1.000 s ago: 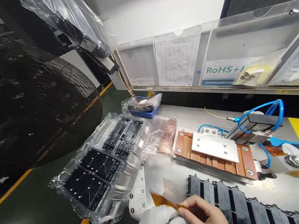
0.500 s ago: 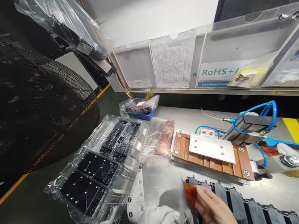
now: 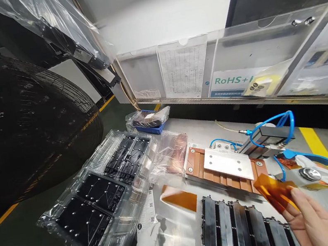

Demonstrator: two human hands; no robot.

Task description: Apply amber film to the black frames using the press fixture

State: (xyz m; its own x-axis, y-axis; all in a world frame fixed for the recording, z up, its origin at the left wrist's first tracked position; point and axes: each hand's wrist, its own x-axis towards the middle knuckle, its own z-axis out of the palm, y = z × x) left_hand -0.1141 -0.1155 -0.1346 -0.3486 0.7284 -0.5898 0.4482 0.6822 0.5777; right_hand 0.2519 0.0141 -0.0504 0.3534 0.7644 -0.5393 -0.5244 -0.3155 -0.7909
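Note:
My bare right hand pinches a translucent amber film between thumb and fingers, above the right end of a brown fixture with a white metal plate. My left hand, in a white glove, has its fingers closed at the left edge of a clear plastic sheet; its fingertips are partly hidden. Another amber piece lies at the top of that sheet. Between my hands is a row of black ribbed parts. A white label sheet is beside my left hand.
At left, a clear plastic tray holds several black panels. A bagged copper-coloured item and a blue bin are behind. Blue air hoses and a round metal button stand at right. A large fan guard is far left.
My right hand has moved right, carrying the amber film away from the plastic sheet. My left hand has shifted left and down. Another amber piece and more black parts now show.

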